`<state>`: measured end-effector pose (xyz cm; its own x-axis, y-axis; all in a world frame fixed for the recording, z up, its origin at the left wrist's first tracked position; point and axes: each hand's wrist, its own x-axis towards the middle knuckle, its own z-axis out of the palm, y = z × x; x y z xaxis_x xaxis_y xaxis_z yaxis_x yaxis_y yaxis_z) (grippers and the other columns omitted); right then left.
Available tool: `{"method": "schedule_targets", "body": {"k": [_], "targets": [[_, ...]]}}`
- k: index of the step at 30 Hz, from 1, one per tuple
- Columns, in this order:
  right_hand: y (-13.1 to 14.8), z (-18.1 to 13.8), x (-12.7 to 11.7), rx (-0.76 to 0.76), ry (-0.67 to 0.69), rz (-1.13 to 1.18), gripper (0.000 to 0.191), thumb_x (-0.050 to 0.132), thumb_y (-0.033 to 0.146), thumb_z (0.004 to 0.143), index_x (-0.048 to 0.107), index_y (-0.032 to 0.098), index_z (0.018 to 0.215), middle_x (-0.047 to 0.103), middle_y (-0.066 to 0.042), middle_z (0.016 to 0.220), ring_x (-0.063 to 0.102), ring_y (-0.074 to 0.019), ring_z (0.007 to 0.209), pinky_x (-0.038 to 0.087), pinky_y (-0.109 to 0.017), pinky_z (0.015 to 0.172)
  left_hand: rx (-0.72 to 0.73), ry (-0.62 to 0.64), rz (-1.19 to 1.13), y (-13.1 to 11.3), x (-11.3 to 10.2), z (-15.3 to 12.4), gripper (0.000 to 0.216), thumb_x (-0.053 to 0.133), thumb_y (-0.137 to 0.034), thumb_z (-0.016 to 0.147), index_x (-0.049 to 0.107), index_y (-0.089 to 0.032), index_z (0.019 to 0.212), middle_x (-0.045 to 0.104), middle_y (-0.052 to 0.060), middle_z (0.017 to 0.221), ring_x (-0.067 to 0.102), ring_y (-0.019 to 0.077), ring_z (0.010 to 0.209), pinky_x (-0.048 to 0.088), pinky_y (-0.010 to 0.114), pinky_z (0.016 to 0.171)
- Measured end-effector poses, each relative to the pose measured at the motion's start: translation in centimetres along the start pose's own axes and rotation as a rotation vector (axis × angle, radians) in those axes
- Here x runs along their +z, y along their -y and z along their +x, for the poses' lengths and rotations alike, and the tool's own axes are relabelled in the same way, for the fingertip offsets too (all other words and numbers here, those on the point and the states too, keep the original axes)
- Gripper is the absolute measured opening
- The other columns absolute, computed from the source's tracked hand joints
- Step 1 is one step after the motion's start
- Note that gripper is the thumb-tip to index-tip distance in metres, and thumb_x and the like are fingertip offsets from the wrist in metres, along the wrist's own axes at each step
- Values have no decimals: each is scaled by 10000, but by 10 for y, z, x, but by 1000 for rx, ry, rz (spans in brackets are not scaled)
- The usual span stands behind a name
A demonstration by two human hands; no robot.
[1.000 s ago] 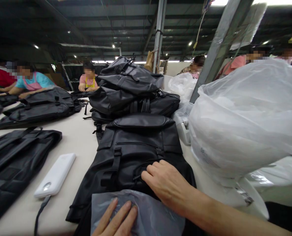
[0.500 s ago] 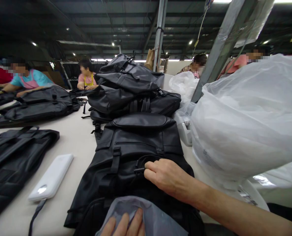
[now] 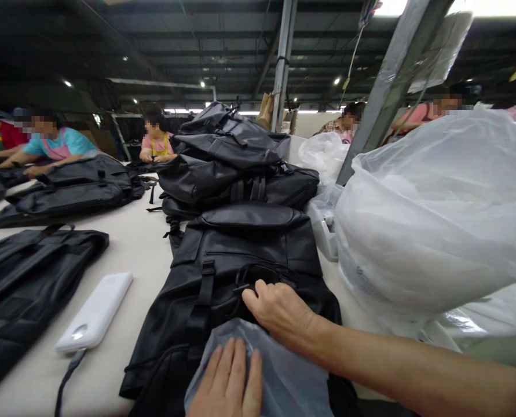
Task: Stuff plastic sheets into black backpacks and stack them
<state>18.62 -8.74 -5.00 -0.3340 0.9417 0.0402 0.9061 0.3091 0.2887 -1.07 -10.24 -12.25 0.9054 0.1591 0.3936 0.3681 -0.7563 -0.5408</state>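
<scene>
On the worktop (image 3: 127, 255), the right hand (image 3: 279, 310) has slid leftward to pinch the black backpack's (image 3: 244, 260) zipper pull (image 3: 242, 287), while the left hand (image 3: 229, 385), fingers flat, has advanced pressing the grey plastic bag (image 3: 279, 376) atop it.

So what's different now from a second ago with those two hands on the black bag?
The right hand slid up the backpack and now pinches a small black pull at the pocket opening, which gapes wider. The left hand moved forward, pressing the grey plastic bag flat further up the backpack. The white power bank, the stacked bags and the big clear plastic bag stayed put.
</scene>
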Motion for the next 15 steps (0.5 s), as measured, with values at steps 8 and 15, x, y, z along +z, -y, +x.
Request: {"method": "schedule_targets", "body": {"k": [8, 15], "targets": [[-39, 9, -55, -63, 43, 156, 343, 571, 73, 723, 551, 212, 1036, 717, -39, 939, 687, -246, 821, 266, -317, 523, -326, 606, -723, 41, -46, 73, 447, 423, -405, 979, 597, -121, 1278, 652, 190, 1243, 647, 344, 1112, 539, 509, 942], [-33, 8, -71, -41, 16, 133, 381, 542, 37, 713, 549, 216, 1049, 716, -45, 955, 679, -228, 796, 220, -320, 526, -339, 756, -794, 66, -28, 103, 516, 219, -271, 1026, 689, -69, 1093, 709, 214, 1093, 685, 333, 1021, 539, 488, 898]]}}
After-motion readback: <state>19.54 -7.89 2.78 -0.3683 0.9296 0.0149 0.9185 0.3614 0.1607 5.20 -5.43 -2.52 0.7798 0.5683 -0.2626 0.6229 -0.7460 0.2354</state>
